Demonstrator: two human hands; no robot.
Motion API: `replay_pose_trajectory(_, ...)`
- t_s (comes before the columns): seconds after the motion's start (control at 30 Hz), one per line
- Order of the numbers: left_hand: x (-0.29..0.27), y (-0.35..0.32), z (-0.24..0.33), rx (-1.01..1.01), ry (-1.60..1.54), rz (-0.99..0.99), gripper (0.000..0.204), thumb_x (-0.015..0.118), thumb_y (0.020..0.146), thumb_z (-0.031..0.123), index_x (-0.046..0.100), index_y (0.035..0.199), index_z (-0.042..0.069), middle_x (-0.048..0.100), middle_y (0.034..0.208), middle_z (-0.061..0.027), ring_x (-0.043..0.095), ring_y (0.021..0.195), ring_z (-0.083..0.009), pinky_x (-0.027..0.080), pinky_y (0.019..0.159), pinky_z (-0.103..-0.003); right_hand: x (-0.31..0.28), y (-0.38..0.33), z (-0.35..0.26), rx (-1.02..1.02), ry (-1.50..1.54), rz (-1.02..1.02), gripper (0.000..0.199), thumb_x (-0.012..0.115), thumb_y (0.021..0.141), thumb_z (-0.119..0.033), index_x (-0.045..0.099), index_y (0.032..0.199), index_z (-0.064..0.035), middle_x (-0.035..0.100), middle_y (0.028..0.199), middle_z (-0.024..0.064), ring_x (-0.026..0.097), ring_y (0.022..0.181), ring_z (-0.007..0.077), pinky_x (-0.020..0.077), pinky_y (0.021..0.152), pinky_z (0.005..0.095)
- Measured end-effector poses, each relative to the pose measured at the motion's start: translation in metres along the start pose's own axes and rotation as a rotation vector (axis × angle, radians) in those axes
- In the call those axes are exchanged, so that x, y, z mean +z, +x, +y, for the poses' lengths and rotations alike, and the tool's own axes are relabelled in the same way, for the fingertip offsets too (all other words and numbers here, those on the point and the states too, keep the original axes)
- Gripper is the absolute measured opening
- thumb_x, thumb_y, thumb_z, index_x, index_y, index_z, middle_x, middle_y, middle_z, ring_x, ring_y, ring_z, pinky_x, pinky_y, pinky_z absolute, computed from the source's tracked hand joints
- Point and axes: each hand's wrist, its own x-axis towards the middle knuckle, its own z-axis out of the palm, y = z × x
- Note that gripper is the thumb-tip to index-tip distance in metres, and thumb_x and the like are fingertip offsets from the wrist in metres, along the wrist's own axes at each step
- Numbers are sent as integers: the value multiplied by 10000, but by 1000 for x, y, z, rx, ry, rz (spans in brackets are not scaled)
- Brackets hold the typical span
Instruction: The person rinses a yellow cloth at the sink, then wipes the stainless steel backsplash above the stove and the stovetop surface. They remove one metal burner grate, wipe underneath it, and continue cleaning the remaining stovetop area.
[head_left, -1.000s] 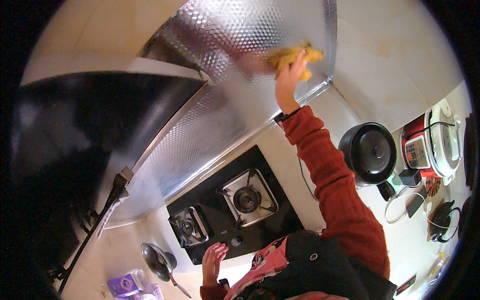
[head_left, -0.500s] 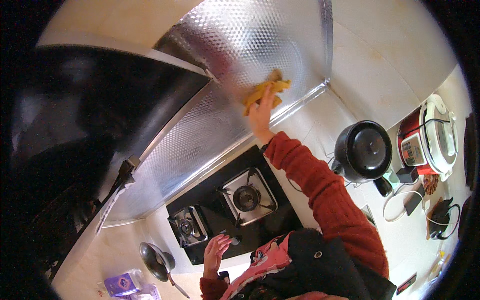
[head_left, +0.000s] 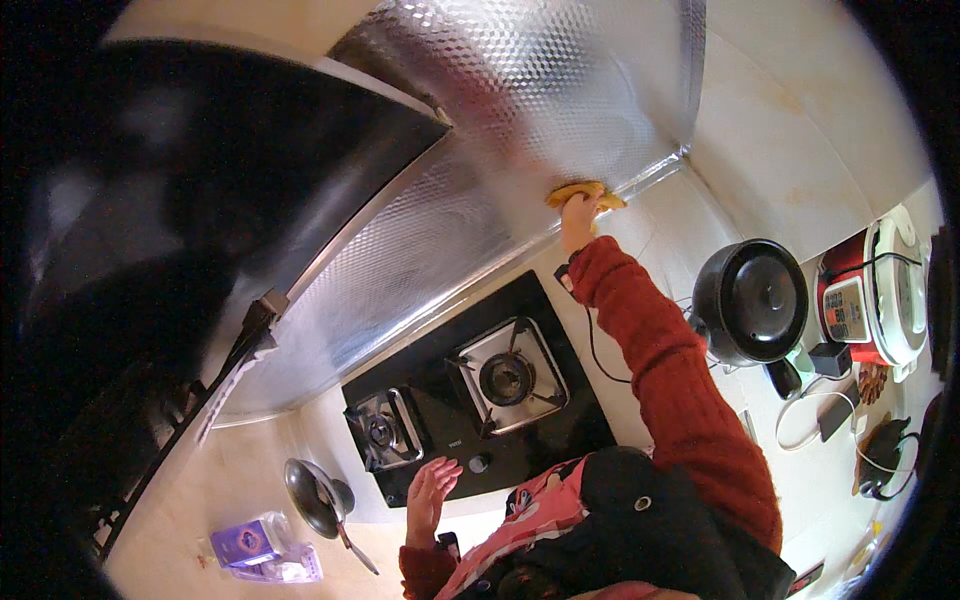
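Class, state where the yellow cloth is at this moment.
In the head view, upper centre: the yellow cloth is under the right hand, pressed on the silver foil wall panel above the stove.

Stove (head_left: 470, 405) sits on the tabletop (head_left: 230, 480) against the foil-covered wall (head_left: 480, 190), hood (head_left: 200, 200) above its left side. Right hand (head_left: 578, 212) presses a cloth (head_left: 583, 190) on the foil behind the stove; left hand (head_left: 432, 487) hovers at the stove's front edge. Ladle in bowl (head_left: 315, 495) and packet (head_left: 250, 545) left of the stove, lidded pot (head_left: 750, 300) right, rice cooker (head_left: 875, 295) further right.
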Motion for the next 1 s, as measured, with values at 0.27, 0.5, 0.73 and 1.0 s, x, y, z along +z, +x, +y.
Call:
replay_pose_trajectory(0.27, 6, -7, 0, -1, -1, 3, 388, 435, 968, 285, 475, 1225, -2, 574, 1186, -159, 567, 1094, -289, 449, 922, -371, -19, -44, -129, -698, 373, 229, 644, 432, 839, -95, 172, 1407, 62, 130, 1466, 283, 63, 1361, 450, 33, 1120, 468)
replay_pose_trajectory(0.5, 5, -1, 7, 72, 23, -41, 384, 442, 967, 290, 481, 1224, 7, 570, 1196, -153, 564, 1095, -262, 434, 921, -343, 13, -105, -107, -1023, 184, 33, 623, 513, 816, -92, 282, 1381, 30, 217, 1438, 266, 130, 1351, 447, 98, 1110, 500)
replay_pose_trajectory(0.73, -1, -38, -9, 13, -2, 111, 357, 458, 961, 284, 502, 1186, 11, 582, 1167, -147, 572, 1068, -260, 439, 906, -345, -8, 17, -45, -298, 371, 342, 549, 347, 941, -124, 130, 1390, 105, 134, 1440, 319, 190, 1320, 439, 181, 1108, 415)
replay_pose_trajectory(1.0, 3, -22, -2, 56, -5, 106, 353, 449, 966, 283, 505, 1186, 12, 586, 1161, -143, 573, 1070, -247, 434, 911, -342, 7, -20, 45, -60, -229, -33, 576, 477, 835, -154, 315, 1359, 24, 238, 1418, 282, 261, 1275, 442, 218, 1070, 480)
